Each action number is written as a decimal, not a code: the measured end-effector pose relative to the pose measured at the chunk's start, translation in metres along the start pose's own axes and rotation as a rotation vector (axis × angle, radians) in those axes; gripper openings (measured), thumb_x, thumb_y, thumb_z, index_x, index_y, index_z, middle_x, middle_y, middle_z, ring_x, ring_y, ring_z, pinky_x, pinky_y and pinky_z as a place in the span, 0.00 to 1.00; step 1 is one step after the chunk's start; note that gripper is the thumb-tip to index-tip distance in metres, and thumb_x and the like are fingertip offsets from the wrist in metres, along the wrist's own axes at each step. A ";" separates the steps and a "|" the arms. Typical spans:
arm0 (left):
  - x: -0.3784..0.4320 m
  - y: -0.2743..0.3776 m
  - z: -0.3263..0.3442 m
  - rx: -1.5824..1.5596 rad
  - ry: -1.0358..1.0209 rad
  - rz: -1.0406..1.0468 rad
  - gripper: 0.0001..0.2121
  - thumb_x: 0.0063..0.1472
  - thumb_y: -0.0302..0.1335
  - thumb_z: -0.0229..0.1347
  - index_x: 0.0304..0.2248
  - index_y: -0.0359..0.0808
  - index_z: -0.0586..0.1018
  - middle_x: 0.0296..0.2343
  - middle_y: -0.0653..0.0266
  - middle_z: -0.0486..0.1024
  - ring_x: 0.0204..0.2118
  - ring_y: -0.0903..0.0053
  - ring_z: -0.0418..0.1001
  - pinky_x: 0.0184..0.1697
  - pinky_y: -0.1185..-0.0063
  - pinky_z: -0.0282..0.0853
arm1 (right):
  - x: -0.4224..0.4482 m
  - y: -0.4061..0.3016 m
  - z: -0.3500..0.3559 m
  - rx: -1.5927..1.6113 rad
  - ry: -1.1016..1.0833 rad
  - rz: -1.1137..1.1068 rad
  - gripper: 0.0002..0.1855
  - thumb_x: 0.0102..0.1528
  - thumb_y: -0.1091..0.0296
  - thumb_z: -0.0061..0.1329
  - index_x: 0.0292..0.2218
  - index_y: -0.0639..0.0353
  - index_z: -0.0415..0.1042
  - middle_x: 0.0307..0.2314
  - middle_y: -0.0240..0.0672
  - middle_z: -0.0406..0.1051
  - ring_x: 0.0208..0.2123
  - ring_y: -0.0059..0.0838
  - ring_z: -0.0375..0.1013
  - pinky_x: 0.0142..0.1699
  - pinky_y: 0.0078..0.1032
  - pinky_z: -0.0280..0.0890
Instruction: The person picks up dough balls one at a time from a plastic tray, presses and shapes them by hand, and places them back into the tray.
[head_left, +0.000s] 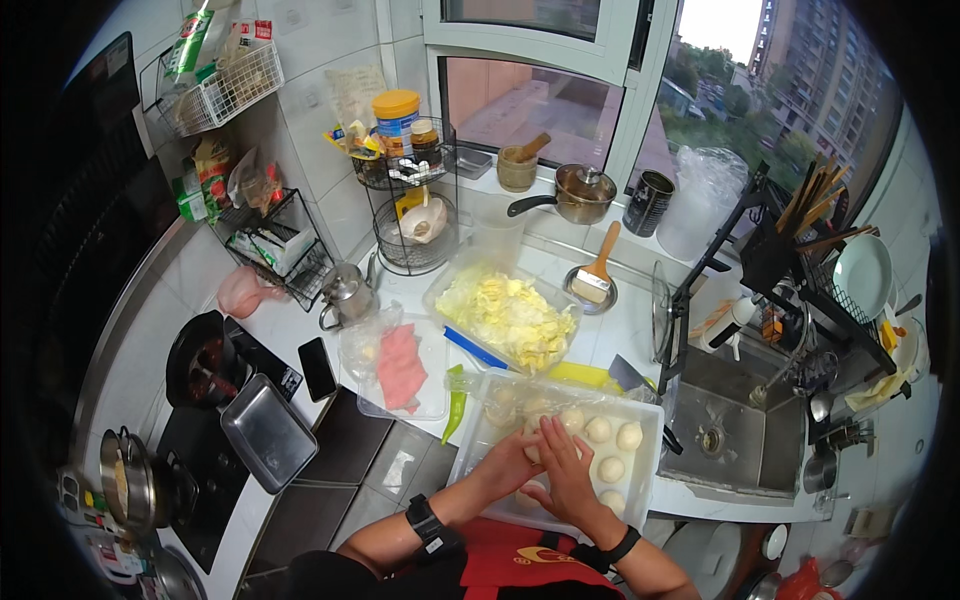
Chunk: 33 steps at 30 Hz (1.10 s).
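Note:
Over a white plastic tray (651, 480), my left hand (504, 459) cups a pale dough ball (532, 448). My right hand (564, 466) presses against the same ball from the right with its fingers stretched out, covering most of it. Several round dough balls sit apart on the tray floor, among them one at the right (629, 436) and one below it (611, 469). Clear plastic film (491, 397) lies across the tray's left part, over more dough. Just beyond the tray is a clear bin of chopped cabbage (517, 315).
A green chili pepper (454, 409) and a pink cloth (401, 367) lie left of the tray. Further left are a phone (317, 368) and a metal pan (268, 433). On the right is the sink (720, 435), with a knife blade (628, 373) near its left edge.

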<state>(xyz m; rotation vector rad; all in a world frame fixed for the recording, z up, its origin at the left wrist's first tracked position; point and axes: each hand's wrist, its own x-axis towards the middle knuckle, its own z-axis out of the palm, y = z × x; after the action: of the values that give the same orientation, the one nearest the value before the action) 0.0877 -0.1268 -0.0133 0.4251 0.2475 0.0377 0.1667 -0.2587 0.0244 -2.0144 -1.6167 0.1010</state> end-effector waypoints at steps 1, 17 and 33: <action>-0.001 0.000 0.001 0.085 0.012 0.003 0.24 0.60 0.29 0.44 0.55 0.38 0.52 0.50 0.60 0.60 0.53 0.69 0.58 0.54 0.69 0.57 | 0.000 -0.002 0.000 0.062 -0.005 -0.004 0.43 0.48 0.52 0.51 0.58 0.61 0.46 0.57 0.43 0.47 0.59 0.42 0.47 0.56 0.40 0.42; -0.001 0.006 0.018 1.125 -0.095 0.342 0.41 0.59 0.32 0.51 0.58 0.38 0.30 0.49 0.54 0.61 0.52 0.71 0.60 0.52 0.78 0.56 | 0.003 0.013 -0.001 0.312 0.378 0.186 0.19 0.49 0.76 0.48 0.44 0.57 0.69 0.38 0.39 0.71 0.38 0.29 0.70 0.42 0.23 0.62; -0.001 -0.003 0.008 0.396 0.203 0.003 0.14 0.59 0.23 0.45 0.45 0.33 0.68 0.38 0.60 0.71 0.39 0.76 0.71 0.40 0.80 0.70 | -0.008 0.004 0.002 -0.246 0.207 0.035 0.41 0.41 0.62 0.57 0.54 0.58 0.54 0.54 0.38 0.54 0.57 0.32 0.54 0.52 0.38 0.47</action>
<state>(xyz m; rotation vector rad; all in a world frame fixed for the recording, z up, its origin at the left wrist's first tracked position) 0.0891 -0.1333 -0.0074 0.8175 0.4573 0.0348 0.1674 -0.2658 0.0181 -2.1541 -1.5236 -0.2984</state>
